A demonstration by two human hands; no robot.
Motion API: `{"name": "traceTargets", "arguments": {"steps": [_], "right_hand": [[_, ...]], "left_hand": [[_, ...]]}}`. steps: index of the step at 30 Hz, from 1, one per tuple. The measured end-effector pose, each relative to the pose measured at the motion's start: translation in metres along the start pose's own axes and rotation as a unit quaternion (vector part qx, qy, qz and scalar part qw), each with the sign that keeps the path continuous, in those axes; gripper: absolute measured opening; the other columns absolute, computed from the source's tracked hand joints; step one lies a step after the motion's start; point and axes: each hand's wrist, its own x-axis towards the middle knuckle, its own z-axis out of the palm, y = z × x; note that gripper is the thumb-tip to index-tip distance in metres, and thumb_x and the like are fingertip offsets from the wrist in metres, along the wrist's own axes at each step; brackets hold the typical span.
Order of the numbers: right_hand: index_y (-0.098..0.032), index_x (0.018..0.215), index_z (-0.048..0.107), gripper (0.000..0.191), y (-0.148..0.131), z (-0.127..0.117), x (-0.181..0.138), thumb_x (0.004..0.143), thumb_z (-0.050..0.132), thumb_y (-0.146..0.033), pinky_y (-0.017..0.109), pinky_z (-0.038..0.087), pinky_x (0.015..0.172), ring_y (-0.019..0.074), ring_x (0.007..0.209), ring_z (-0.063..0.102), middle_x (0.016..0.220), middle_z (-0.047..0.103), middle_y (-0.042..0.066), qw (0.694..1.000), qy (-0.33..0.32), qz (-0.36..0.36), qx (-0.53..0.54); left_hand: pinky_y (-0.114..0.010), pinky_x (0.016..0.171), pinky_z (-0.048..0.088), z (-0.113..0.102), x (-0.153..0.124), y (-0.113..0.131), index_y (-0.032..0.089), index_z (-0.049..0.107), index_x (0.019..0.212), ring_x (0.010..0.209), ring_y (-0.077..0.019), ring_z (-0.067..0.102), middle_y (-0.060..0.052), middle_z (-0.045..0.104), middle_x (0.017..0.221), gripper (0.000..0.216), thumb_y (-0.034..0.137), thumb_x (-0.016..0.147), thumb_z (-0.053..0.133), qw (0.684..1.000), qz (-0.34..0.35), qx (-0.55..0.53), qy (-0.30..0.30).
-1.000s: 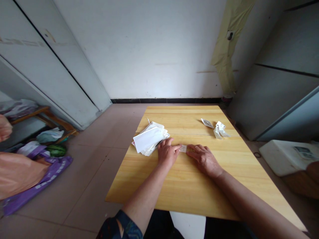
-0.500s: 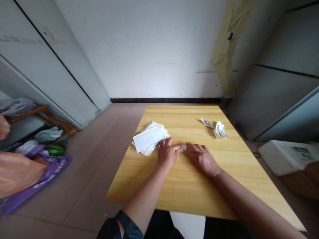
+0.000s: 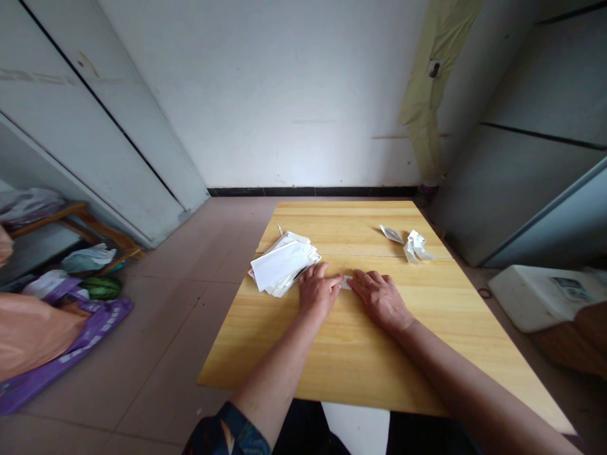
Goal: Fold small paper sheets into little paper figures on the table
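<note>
Wooden desk (image 3: 303, 354) w/ paper stack (image 3: 283, 268) just beside left hand (image 3: 318, 292); it & right hand (image 3: 380, 300) lie flat, on either side of small white paper slip (image 3: 346, 284), grip unclear.

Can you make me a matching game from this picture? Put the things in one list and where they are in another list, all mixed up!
Things:
1. Stack of white papers
2. Small white paper
3. Crumpled white papers
4. Striped green melon

Places:
A. By the purple bag
B. Between the left hand and right hand
C. Far right of the wooden table
D. Next to the left hand

Right pairs: 1-D, 2-B, 3-C, 4-A
</note>
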Motion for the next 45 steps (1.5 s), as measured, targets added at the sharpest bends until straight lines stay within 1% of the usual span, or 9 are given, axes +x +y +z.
{"name": "traceTargets", "arguments": {"steps": [5, 13, 18, 24, 28, 32, 35, 38, 45], "right_hand": [[-0.023, 0.136, 0.048, 0.044, 0.002, 0.003, 0.000, 0.093, 0.040, -0.018, 0.036, 0.036, 0.081, 0.0242, 0.109, 0.048, 0.134, 0.052, 0.010, 1.000, 0.009, 0.003, 0.000], [-0.036, 0.135, 0.047, 0.043, -0.002, 0.002, 0.008, 0.094, 0.041, -0.023, 0.037, 0.036, 0.080, 0.0247, 0.107, 0.048, 0.134, 0.052, 0.007, 1.000, -0.027, 0.014, -0.007], [-0.030, 0.134, 0.049, 0.042, -0.002, 0.003, 0.006, 0.094, 0.039, -0.022, 0.038, 0.038, 0.082, 0.0258, 0.110, 0.047, 0.136, 0.050, 0.009, 1.000, -0.025, 0.018, 0.000], [-0.025, 0.129, 0.054, 0.039, -0.003, 0.004, 0.004, 0.093, 0.039, -0.021, 0.038, 0.039, 0.082, 0.0262, 0.112, 0.047, 0.136, 0.051, 0.010, 0.999, -0.029, 0.035, -0.010], [-0.024, 0.126, 0.057, 0.037, 0.000, 0.007, 0.001, 0.093, 0.041, -0.021, 0.038, 0.039, 0.082, 0.0259, 0.113, 0.047, 0.135, 0.052, 0.010, 0.999, -0.022, 0.043, -0.014], [-0.021, 0.129, 0.054, 0.039, 0.004, 0.011, -0.003, 0.093, 0.039, -0.018, 0.039, 0.039, 0.086, 0.0256, 0.113, 0.048, 0.136, 0.050, 0.012, 0.999, 0.017, 0.029, -0.005], [-0.022, 0.132, 0.052, 0.040, 0.005, 0.014, -0.004, 0.094, 0.040, -0.019, 0.038, 0.038, 0.089, 0.0249, 0.116, 0.047, 0.139, 0.048, 0.012, 0.998, 0.051, -0.030, 0.018], [-0.024, 0.129, 0.055, 0.036, 0.003, 0.014, -0.001, 0.095, 0.042, -0.026, 0.039, 0.038, 0.092, 0.0245, 0.118, 0.047, 0.136, 0.052, 0.008, 0.993, 0.071, -0.083, 0.045], [-0.022, 0.126, 0.057, 0.036, -0.001, 0.013, 0.001, 0.095, 0.044, -0.034, 0.038, 0.038, 0.095, 0.0221, 0.115, 0.053, 0.124, 0.062, 0.007, 0.990, 0.089, -0.084, 0.066]], "left_hand": [[-0.044, 0.102, 0.034, 0.000, 0.000, 0.000, 0.041, 0.069, 0.103, 0.122, -0.0247, 0.041, 0.000, 0.054, 0.130, 0.023, 0.032, 0.086, 0.057, 1.000, 0.006, 0.004, 0.004], [-0.044, 0.101, 0.034, 0.002, -0.002, -0.001, 0.041, 0.068, 0.106, 0.122, -0.0249, 0.041, 0.000, 0.053, 0.131, 0.024, 0.034, 0.088, 0.054, 1.000, 0.010, 0.021, 0.007], [-0.047, 0.102, 0.033, 0.002, -0.006, 0.001, 0.039, 0.066, 0.111, 0.126, -0.0271, 0.038, -0.002, 0.051, 0.134, 0.027, 0.033, 0.090, 0.049, 0.998, 0.036, 0.042, 0.011], [-0.058, 0.103, 0.030, -0.001, -0.009, 0.005, 0.033, 0.059, 0.120, 0.135, -0.0320, 0.027, -0.005, 0.041, 0.145, 0.033, 0.032, 0.089, 0.050, 0.994, 0.071, 0.085, -0.025], [-0.056, 0.105, 0.029, 0.001, -0.014, 0.003, 0.034, 0.055, 0.124, 0.137, -0.0305, 0.025, -0.003, 0.039, 0.146, 0.036, 0.033, 0.089, 0.050, 0.993, 0.088, 0.073, -0.017], [-0.053, 0.107, 0.029, 0.003, -0.016, 0.000, 0.034, 0.053, 0.127, 0.136, -0.0293, 0.027, -0.002, 0.041, 0.144, 0.038, 0.034, 0.089, 0.049, 0.994, 0.084, 0.062, -0.012], [-0.052, 0.109, 0.028, 0.004, -0.017, 0.000, 0.031, 0.055, 0.125, 0.136, -0.0285, 0.027, -0.003, 0.042, 0.144, 0.036, 0.033, 0.090, 0.047, 0.993, 0.089, 0.073, -0.015], [-0.052, 0.108, 0.029, 0.004, -0.016, 0.001, 0.029, 0.057, 0.123, 0.135, -0.0283, 0.029, -0.004, 0.043, 0.143, 0.035, 0.033, 0.091, 0.045, 0.992, 0.091, 0.089, -0.012], [-0.051, 0.105, 0.035, 0.005, -0.016, 0.000, 0.030, 0.054, 0.127, 0.133, -0.0292, 0.033, -0.003, 0.046, 0.141, 0.037, 0.034, 0.091, 0.044, 0.989, 0.098, 0.113, 0.001]]}}
